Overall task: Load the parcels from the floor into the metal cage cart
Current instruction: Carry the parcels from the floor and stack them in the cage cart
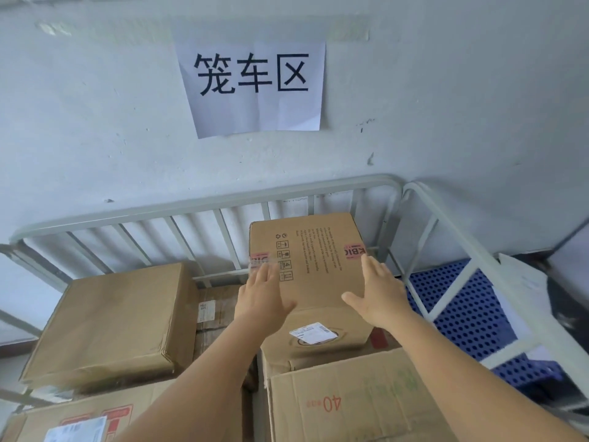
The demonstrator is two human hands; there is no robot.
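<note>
While both hands — left hand (264, 290) and right hand (379, 290) — lie flat with straight fingers on the top parcel (306, 260) inside the metal cage cart (204, 199), lower boxes are partly hidden; a front box (350, 397) reads "40", the wall sign (251, 84) "笼车区".
</note>
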